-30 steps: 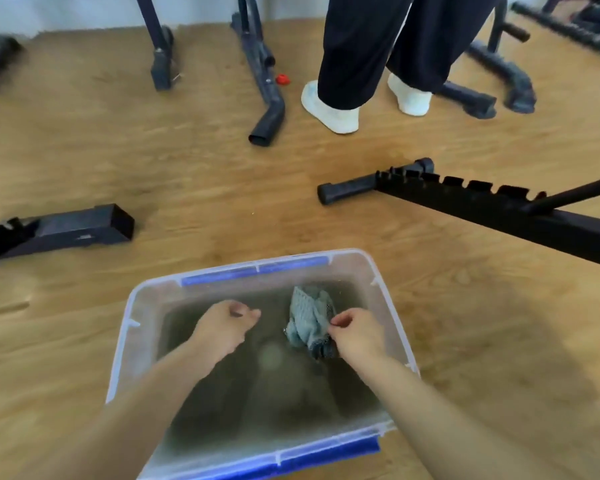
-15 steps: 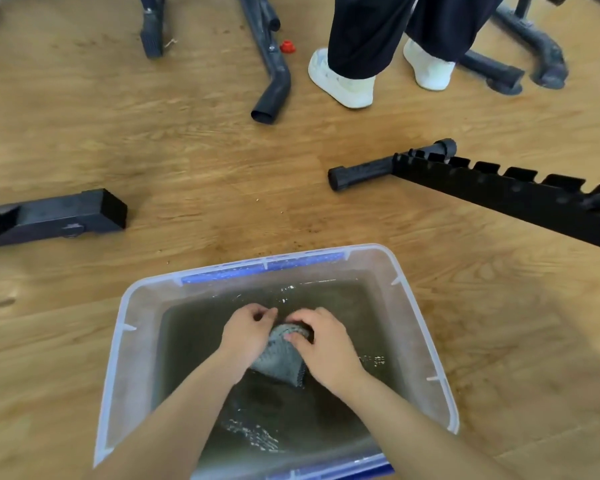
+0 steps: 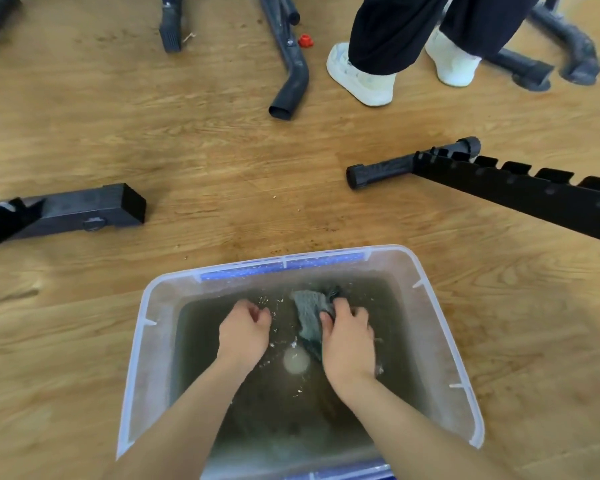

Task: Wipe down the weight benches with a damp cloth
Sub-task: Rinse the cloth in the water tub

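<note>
cloth (image 3: 309,308): in tub (image 3: 153,341) water, long axis near–far | right hand (image 3: 349,341): grips its right edge | left hand (image 3: 245,332): curled, apparently empty, just left of cloth

The wood-plank floor (image 3: 205,150) is evenly lit and speckled with debris.

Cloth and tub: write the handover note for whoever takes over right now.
Left hand: over the water, fingers curled, holding nothing visible.
Right hand: grips the cloth, which is partly in the murky water.
Tub: on the wooden floor. The left bench frame and right bench frame lie beyond it.
Done: cloth wetted.
Left: wring it out, then wipe the benches. No bench pad shows in this view.
</note>
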